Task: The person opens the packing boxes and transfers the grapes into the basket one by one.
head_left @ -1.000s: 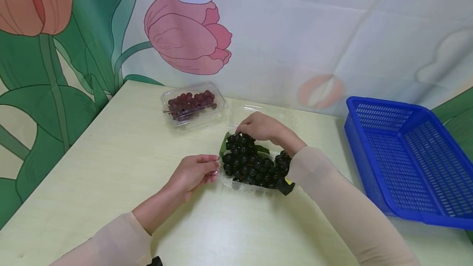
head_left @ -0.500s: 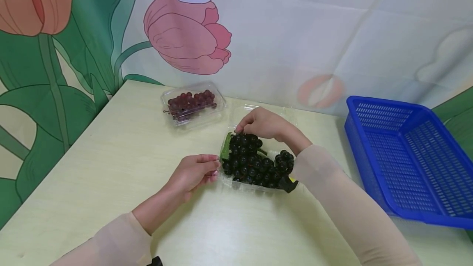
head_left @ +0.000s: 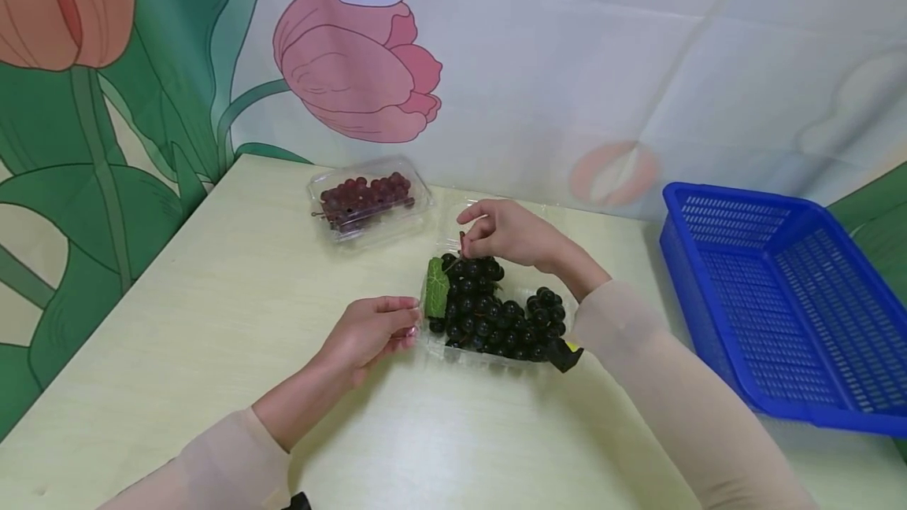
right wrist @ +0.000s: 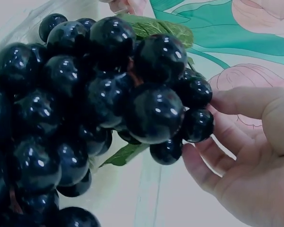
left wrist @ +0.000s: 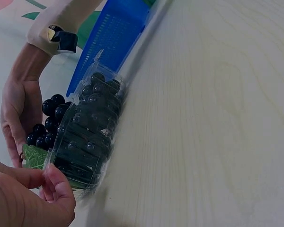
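Note:
A bunch of black grapes (head_left: 489,321) lies in a clear plastic box (head_left: 489,356) and rises above its rim at the far end. My right hand (head_left: 520,233) pinches its stem (head_left: 462,242) there; in the right wrist view, that hand's fingertips (right wrist: 220,101) are at the bunch's small end grapes (right wrist: 198,125). My left hand (head_left: 372,333) pinches the box's left edge between thumb and fingers, seen closely in the left wrist view at the box (left wrist: 87,137). A green leaf (head_left: 437,288) hangs at the bunch's left side. The box's far wall is partly hidden.
Another clear box (head_left: 418,215) with a bunch of red grapes (head_left: 367,197) stands at the back left. A blue plastic basket (head_left: 765,321) sits at the right. Behind the table (head_left: 234,321) hangs a printed cloth (head_left: 538,61).
My right hand has lifted slightly and moved to the right, with the stem showing between its fingers. The grapes shifted a little right and the leaf turned flatter. My left hand stayed still.

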Motion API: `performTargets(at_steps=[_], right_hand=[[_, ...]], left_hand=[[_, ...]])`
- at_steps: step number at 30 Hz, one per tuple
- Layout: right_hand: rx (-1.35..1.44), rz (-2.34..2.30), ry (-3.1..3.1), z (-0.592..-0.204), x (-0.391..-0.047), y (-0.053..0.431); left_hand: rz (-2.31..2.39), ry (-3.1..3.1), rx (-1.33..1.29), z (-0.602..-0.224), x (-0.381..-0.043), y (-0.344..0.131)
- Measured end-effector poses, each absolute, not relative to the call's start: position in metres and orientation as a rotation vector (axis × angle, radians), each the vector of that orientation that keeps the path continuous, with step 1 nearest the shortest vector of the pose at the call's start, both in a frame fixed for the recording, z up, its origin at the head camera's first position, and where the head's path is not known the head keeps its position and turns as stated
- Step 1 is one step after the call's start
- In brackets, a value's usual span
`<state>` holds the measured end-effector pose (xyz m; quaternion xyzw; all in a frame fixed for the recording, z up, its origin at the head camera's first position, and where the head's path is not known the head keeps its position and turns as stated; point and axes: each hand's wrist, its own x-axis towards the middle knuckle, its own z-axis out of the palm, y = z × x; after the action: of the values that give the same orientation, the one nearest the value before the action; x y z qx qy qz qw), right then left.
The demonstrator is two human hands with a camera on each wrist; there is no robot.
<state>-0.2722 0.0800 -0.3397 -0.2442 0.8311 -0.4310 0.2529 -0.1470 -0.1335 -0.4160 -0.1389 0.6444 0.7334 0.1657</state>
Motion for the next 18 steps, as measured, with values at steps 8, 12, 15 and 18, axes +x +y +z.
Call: performTargets(at_steps=[8, 12, 15, 18], right_hand=[[-0.847, -0.960, 2.287, -0.3330, -0.2700, 0.0841], [-0.890, -0.916, 2.300, -0.3316, -0.2684, 0.0841], [-0.905, -0.898, 2.317, -0.3303, -0.2660, 0.0851], [-0.883, -0.890, 2.338, -0.3299, -0.2648, 0.0869]], left_hand=[[2.084, 1.836, -0.398, -0.4155, -0.1465, -0.1337], [2.086, 1.832, -0.400, -0.4156, -0.1468, -0.1336], [2.087, 1.829, -0.399, -0.4158, -0.1470, -0.1335], [2.089, 1.829, -0.394, -0.4156, -0.1467, -0.1335]])
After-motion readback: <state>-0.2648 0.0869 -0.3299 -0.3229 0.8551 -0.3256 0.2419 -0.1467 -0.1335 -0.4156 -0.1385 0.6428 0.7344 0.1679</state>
